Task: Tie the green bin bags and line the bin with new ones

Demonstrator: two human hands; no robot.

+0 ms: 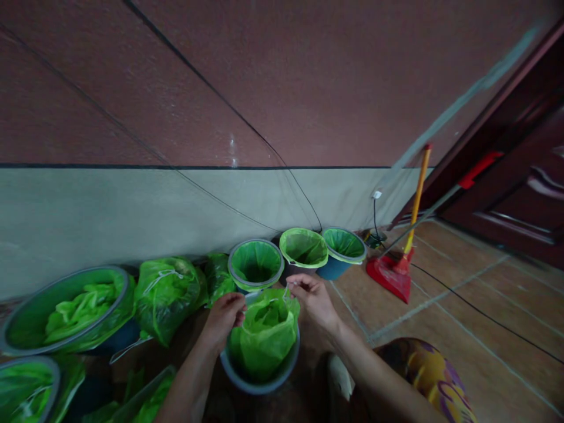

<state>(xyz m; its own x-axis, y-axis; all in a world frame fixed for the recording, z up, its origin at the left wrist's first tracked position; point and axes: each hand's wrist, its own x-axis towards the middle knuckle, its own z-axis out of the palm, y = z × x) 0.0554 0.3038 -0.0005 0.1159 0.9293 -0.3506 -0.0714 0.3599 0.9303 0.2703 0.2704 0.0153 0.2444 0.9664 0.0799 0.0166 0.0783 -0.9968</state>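
Note:
A green drawstring bag (264, 332) stands inside a round grey-rimmed bucket (259, 388) at the lower middle, its mouth gathered and partly open. My right hand (312, 299) pinches a thin white string at the right side of the bag's mouth. At the left side of the mouth, my left hand (227, 317) has its fingers curled together; what they hold is too small to make out.
Behind are three lined buckets (256, 264), (304, 247), (343, 244) by the wall. A tied green bag (165, 294) and a large basin (66, 343) stand left. A red dustpan (390, 276) lies right, near a cable.

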